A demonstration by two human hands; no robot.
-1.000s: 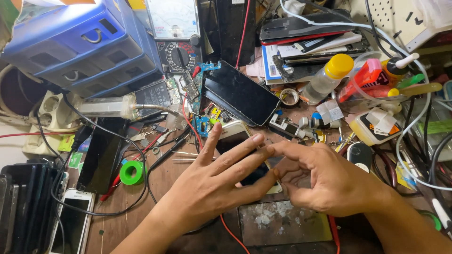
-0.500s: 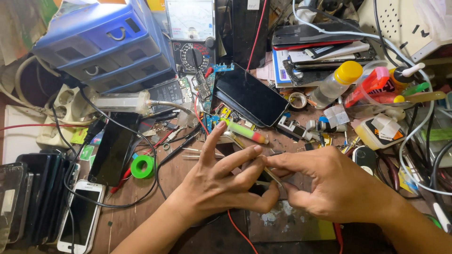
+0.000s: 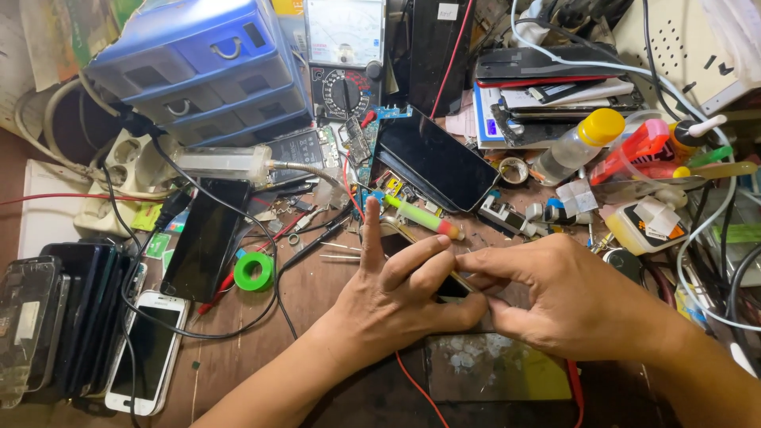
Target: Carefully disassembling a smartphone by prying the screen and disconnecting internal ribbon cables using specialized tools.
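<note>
single head view, looking steeply down, close over cluttered workbench (image 3: 317, 317); no second view.

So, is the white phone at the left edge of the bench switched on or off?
Off, as far as can be seen: the white phone lies face up with a dark, blank screen. It rests beside the stack of dark phones, away from both hands.

held phone (image 3: 456, 287) mostly hidden by hands

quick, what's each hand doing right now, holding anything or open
Left hand: closed on the dark flat phone from the left, index finger raised.
Right hand: thumb and fingers pinch the same phone from the right.
</note>
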